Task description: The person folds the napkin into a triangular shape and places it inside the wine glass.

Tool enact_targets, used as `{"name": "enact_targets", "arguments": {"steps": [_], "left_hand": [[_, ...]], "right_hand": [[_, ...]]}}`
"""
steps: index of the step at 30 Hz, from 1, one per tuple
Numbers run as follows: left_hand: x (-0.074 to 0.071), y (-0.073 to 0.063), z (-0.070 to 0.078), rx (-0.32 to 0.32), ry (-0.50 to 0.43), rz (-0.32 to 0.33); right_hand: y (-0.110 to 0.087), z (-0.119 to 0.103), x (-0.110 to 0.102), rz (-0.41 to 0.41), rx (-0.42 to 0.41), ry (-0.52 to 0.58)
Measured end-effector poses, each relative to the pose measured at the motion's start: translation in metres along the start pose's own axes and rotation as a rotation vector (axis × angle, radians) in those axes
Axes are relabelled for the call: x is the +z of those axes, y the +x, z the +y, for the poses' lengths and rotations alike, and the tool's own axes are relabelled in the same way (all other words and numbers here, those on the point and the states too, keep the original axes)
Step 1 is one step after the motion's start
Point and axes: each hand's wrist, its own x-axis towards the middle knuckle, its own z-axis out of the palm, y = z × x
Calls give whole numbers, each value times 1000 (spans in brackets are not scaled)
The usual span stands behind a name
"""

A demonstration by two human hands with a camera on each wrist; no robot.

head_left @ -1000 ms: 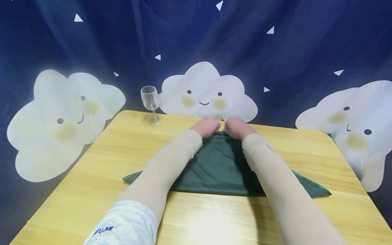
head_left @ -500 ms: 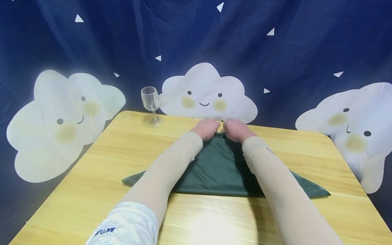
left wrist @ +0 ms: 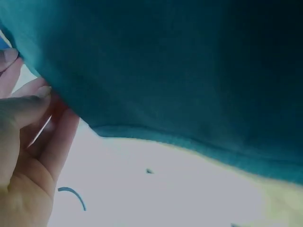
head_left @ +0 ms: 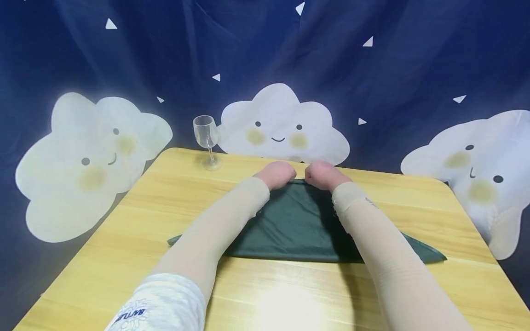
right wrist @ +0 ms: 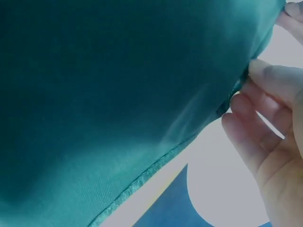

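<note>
"At the back left of the tabletop (head_left: 136, 216), what stands there?"

"A stemmed glass (head_left: 205, 133), upright and untouched. Rightward comes the left hand (head_left: 276, 174), thumb and fingers pinching the far edge of the green cloth (head_left: 298, 225), which spreads across the middle, between and under the forearms."

"And the right hand (head_left: 327, 174)?"

"Just beside the left, a gap between them, pinching that same edge."

"Which step, then?"

"I'd judge a fold being worked, both pinches set on one edge. Next probably calls for the two hands to travel evenly, or the edge will skew."

"And the materials, left to right?"

"The glass is clear, with a rounded bowl, thin stem and flat foot. The cloth looks thin and satiny, softly creased, hemmed, its near edge almost straight, tapering to a point at either end. Pale wood grain runs beneath."
</note>
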Motion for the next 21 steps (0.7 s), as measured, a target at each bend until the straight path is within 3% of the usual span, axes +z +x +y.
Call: {"name": "enact_targets", "arguments": {"steps": [5,8,15,21], "left_hand": [[3,1,-2,-105,-99,31],[3,2,-4,-146,-119,10],[5,3,-5,-171,-77,-26],[8,0,-1,-142,10,-7]], "right_hand": [[-3,2,7,22,109,35],[-5,2,10,24,163,80],[-5,2,8,-23,200,45],[-6,1,12,10,142,-19]]}}
